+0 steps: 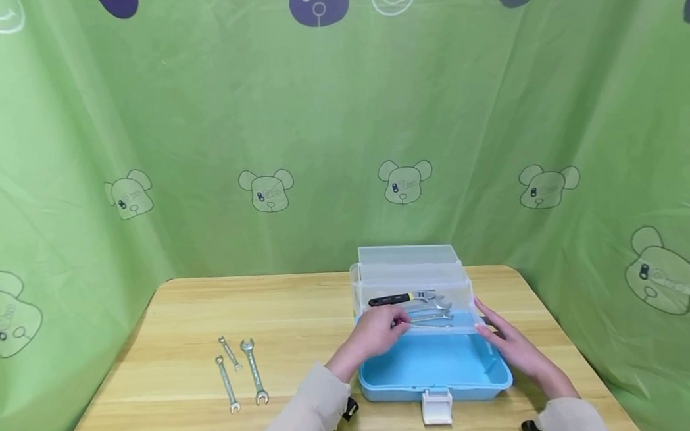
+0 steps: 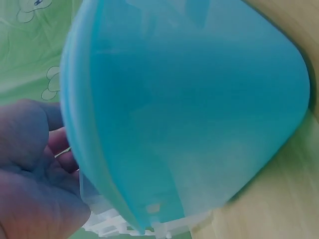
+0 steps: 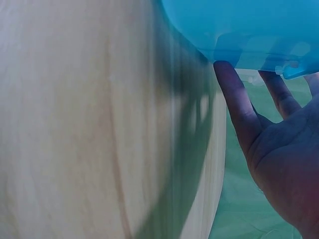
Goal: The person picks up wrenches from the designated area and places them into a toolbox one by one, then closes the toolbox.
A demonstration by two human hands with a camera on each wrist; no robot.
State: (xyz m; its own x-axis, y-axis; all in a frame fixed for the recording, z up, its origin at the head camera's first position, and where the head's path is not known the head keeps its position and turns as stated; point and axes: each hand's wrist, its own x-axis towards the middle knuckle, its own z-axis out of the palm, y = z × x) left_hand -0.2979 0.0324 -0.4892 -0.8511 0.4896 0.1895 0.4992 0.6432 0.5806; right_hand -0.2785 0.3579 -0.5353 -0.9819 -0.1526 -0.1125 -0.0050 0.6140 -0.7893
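Observation:
A light-blue toolbox (image 1: 435, 393) stands unlatched on the table with its clear trays raised. Over the lower tray my left hand (image 1: 378, 332) pinches the near end of a thin silver wrench (image 1: 437, 326); the fingertips are partly hidden. Behind it in the tray lie an adjustable wrench (image 1: 390, 300) with a black handle and other silver open-ended wrenches (image 1: 440, 315). My right hand (image 1: 516, 347) rests against the toolbox's right side with its fingers extended. In the right wrist view, those fingers (image 3: 237, 102) reach along the blue wall. In the left wrist view, my left hand (image 2: 37, 169) is beyond the rim.
Three silver wrenches lie on the table's left part: a short one (image 1: 230, 353), a medium one (image 1: 227, 384) and a larger one (image 1: 254, 371). A white latch (image 1: 436, 407) hangs at the toolbox front. Green printed curtain (image 1: 327, 111) surrounds the wooden table (image 1: 291, 311).

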